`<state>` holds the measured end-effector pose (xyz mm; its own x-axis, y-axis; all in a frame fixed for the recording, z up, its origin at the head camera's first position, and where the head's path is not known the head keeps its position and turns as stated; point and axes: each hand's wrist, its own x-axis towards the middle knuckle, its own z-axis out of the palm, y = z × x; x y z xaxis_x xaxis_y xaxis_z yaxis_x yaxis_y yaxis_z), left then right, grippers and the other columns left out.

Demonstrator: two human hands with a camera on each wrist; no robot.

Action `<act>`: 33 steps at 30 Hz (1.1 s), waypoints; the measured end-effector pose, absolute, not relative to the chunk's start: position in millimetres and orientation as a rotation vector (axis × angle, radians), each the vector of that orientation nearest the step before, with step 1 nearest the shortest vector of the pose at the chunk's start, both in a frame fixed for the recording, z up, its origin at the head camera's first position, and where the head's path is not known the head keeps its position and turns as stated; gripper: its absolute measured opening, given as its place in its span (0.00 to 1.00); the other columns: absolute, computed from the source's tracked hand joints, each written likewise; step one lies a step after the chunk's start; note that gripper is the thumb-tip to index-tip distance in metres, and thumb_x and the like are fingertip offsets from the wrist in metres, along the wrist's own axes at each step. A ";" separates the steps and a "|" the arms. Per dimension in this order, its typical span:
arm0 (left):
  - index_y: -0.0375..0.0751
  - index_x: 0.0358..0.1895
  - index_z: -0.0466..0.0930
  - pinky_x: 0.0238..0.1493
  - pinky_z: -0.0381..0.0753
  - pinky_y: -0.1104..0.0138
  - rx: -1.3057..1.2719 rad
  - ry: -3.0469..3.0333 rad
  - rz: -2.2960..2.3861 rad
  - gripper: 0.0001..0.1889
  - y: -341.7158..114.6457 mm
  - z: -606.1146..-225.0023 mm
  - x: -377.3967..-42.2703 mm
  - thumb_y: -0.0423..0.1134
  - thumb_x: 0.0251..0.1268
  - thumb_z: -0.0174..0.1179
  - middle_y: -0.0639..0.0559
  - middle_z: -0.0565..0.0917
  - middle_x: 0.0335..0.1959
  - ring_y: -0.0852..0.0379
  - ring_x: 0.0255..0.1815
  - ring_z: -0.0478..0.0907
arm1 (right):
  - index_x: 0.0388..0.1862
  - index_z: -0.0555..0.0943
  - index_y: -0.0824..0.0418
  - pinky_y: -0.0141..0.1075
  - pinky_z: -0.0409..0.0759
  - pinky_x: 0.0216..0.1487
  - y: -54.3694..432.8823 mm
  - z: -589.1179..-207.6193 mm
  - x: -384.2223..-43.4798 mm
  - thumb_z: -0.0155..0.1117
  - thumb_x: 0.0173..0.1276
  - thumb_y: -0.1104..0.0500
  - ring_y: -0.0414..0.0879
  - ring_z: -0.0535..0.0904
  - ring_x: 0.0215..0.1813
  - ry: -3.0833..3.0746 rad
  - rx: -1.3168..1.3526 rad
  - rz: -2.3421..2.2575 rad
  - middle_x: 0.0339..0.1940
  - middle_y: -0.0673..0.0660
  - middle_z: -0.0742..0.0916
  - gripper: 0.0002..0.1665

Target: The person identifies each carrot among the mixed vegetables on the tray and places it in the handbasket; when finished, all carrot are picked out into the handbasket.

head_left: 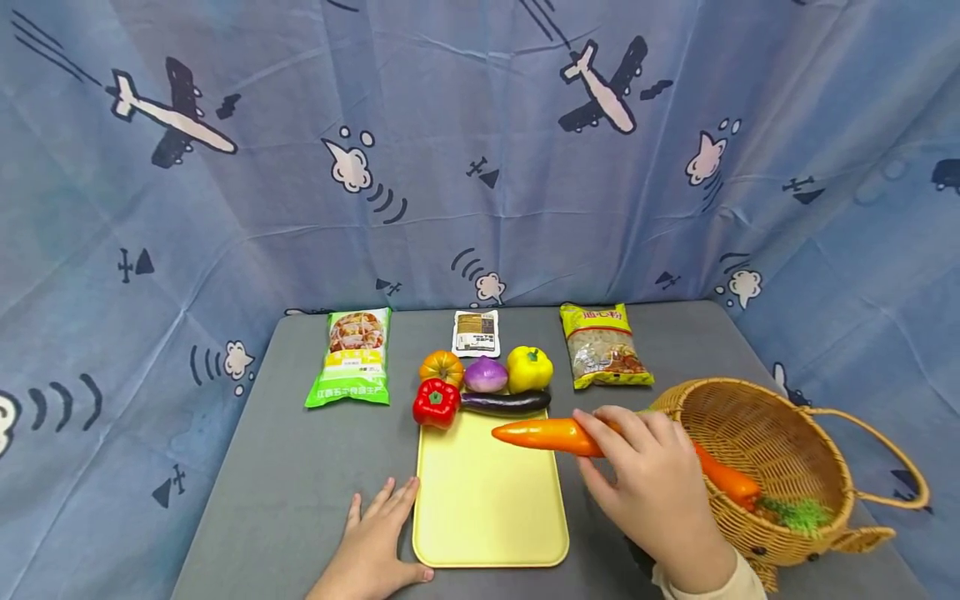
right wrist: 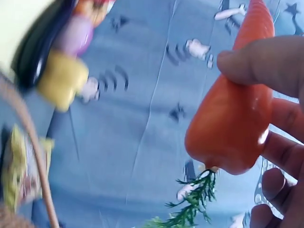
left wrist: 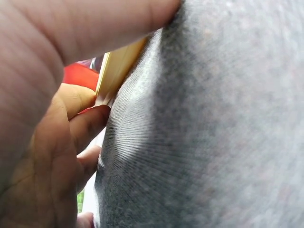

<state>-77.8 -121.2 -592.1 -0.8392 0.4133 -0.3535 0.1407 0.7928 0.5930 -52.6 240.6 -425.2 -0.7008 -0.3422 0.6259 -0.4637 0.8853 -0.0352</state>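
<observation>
My right hand (head_left: 651, 483) grips an orange carrot (head_left: 551, 435), its tip pointing left over the upper right edge of the yellow tray (head_left: 491, 492). In the right wrist view the carrot (right wrist: 232, 126) shows its thick end and green leafy top (right wrist: 194, 199). My left hand (head_left: 375, 542) lies on the table with fingers spread, a fingertip at the tray's left edge. At the tray's far end sit a red bell pepper (head_left: 436, 403), an eggplant (head_left: 506, 402), a purple-and-white round vegetable (head_left: 486, 375), a yellow bell pepper (head_left: 529, 369) and an orange pumpkin-like vegetable (head_left: 441, 367).
On the right stands a wicker basket (head_left: 735, 392) with a looped handle, another carrot (head_left: 727, 479) inside it. Along the back lie a green-and-white food bag (head_left: 350, 358), a small white pouch (head_left: 476, 333) and a yellow food bag (head_left: 604, 345). A blue curtain (head_left: 450, 167) hangs behind.
</observation>
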 end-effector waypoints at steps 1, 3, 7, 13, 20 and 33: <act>0.41 0.86 0.59 0.70 0.31 0.20 0.415 2.507 0.780 0.68 -121.3 -591.9 -77.6 0.64 0.42 0.85 0.45 0.63 0.84 0.32 0.85 0.51 | 0.58 0.90 0.59 0.54 0.76 0.35 248.2 -423.8 -52.6 0.74 0.62 0.50 0.59 0.77 0.38 -2.413 0.563 0.241 0.49 0.60 0.88 0.26; 0.41 0.86 0.58 0.70 0.30 0.20 0.422 2.514 0.792 0.68 -122.1 -592.1 -76.9 0.64 0.41 0.85 0.44 0.63 0.84 0.32 0.85 0.51 | 0.58 0.90 0.61 0.54 0.75 0.34 263.0 -421.7 -52.1 0.64 0.71 0.44 0.61 0.77 0.37 -2.414 0.528 0.214 0.48 0.61 0.88 0.27; 0.41 0.86 0.58 0.70 0.30 0.19 0.439 2.523 0.826 0.69 -124.2 -594.0 -75.5 0.63 0.41 0.86 0.44 0.63 0.84 0.32 0.85 0.52 | 0.56 0.90 0.64 0.56 0.73 0.31 291.1 -418.3 -47.9 0.50 0.76 0.38 0.64 0.76 0.37 -2.411 0.425 0.164 0.47 0.65 0.89 0.35; 0.41 0.86 0.58 0.70 0.31 0.20 0.440 2.533 0.801 0.68 -124.0 -596.0 -75.9 0.64 0.41 0.85 0.44 0.63 0.84 0.32 0.85 0.52 | 0.55 0.89 0.64 0.59 0.72 0.30 329.8 -416.2 -36.3 0.62 0.61 0.44 0.67 0.76 0.35 -2.420 0.259 0.104 0.48 0.66 0.89 0.32; 0.40 0.86 0.59 0.70 0.31 0.19 0.429 2.522 0.792 0.68 -121.6 -592.8 -75.3 0.64 0.42 0.85 0.43 0.64 0.84 0.31 0.84 0.52 | 0.53 0.88 0.63 0.60 0.71 0.29 360.1 -420.6 -17.9 0.80 0.44 0.52 0.65 0.74 0.37 -2.553 0.074 0.031 0.48 0.65 0.89 0.34; 0.40 0.86 0.57 0.70 0.30 0.19 0.433 2.518 0.829 0.69 -123.1 -591.2 -75.3 0.63 0.42 0.86 0.40 0.64 0.83 0.31 0.84 0.51 | 0.51 0.85 0.68 0.65 0.69 0.34 401.8 -429.3 3.7 0.77 0.51 0.56 0.68 0.71 0.39 -2.768 -0.337 -0.050 0.45 0.70 0.87 0.28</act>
<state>-75.3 -123.1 -591.2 -0.8487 0.4226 -0.3179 0.1513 0.7700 0.6198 3.7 401.8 -429.3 -0.9102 0.2260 0.3470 0.2383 0.9712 -0.0074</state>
